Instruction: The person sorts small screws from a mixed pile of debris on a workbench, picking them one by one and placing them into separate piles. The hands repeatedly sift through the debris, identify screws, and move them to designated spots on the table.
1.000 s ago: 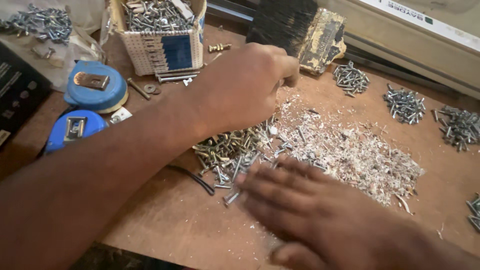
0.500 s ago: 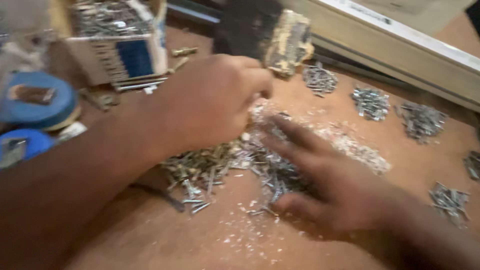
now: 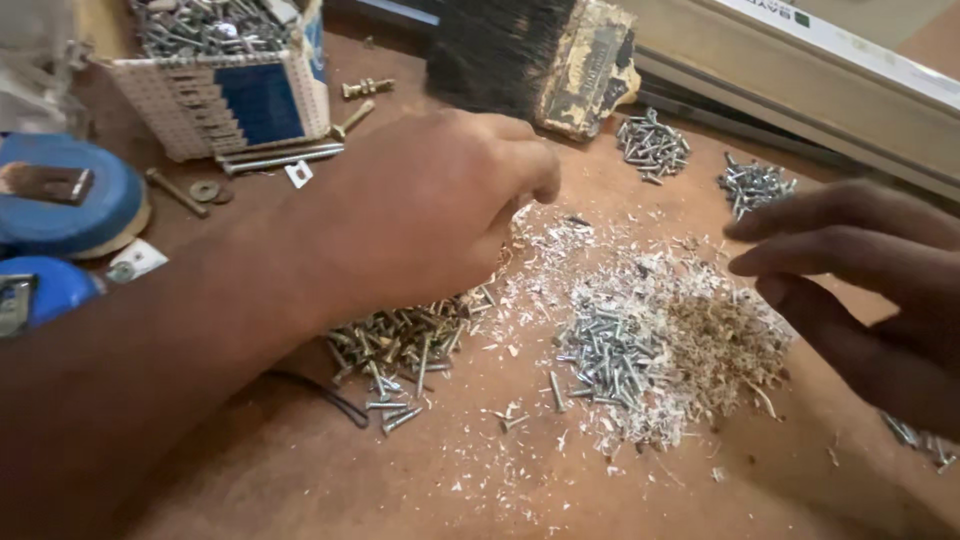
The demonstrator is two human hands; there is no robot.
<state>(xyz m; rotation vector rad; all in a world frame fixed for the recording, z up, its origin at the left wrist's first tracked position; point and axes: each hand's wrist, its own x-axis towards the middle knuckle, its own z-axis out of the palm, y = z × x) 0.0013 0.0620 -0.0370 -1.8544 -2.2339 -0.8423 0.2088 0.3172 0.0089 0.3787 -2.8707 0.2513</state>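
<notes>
Warm, even light falls on the reddish-brown wooden tabletop [image 3: 420, 470], with soft shadows and no glare. The right hand [image 3: 870, 300] is motion-blurred, while the near left forearm is dark and out of focus.

Right hand [image 3: 860, 290] lifted off the shavings [image 3: 700, 340] toward the table's right edge, uncovering a gathered screw pile [image 3: 605, 355]; left hand [image 3: 430, 210] shifted slightly, fist over the other screws [image 3: 400, 345].

Workshop bench [image 3: 300, 470] — screw piles [image 3: 652, 146], metal shavings [image 3: 690, 330], paintbrush [image 3: 530, 55], box of bolts [image 3: 225, 75], tape measures [image 3: 65, 195]
</notes>
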